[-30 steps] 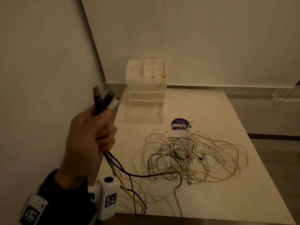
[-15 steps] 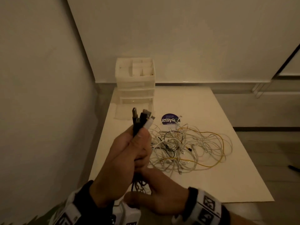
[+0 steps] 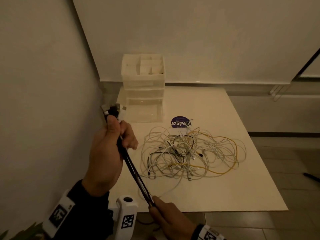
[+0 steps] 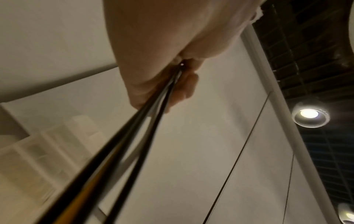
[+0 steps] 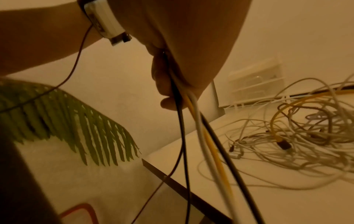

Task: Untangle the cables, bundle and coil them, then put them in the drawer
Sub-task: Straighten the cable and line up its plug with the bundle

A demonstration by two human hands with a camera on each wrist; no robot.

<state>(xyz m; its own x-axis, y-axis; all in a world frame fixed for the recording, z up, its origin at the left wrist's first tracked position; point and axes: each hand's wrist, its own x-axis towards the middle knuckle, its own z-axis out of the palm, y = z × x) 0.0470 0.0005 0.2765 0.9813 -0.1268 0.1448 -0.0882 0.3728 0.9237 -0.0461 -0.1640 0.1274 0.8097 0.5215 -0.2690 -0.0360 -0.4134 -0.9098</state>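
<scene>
My left hand (image 3: 105,153) grips the cable bundle (image 3: 131,166) just below its plugs; my right hand (image 3: 168,218) pinches the same strands lower down, taut between both grips. The tangled cables (image 3: 190,153) lie on the counter (image 3: 216,193) beyond, near the drawer unit (image 3: 143,87).

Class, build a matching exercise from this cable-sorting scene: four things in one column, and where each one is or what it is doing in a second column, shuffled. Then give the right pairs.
Things:
1. left hand
2. right hand
3. tangled cables
4. bottom drawer

Places or states:
A. pulled open at the drawer unit's base
B. grips the bundle just below the plugs
C. heaped on the white table
D. grips the bundle lower down

Pairs: 1-B, 2-D, 3-C, 4-A
</scene>
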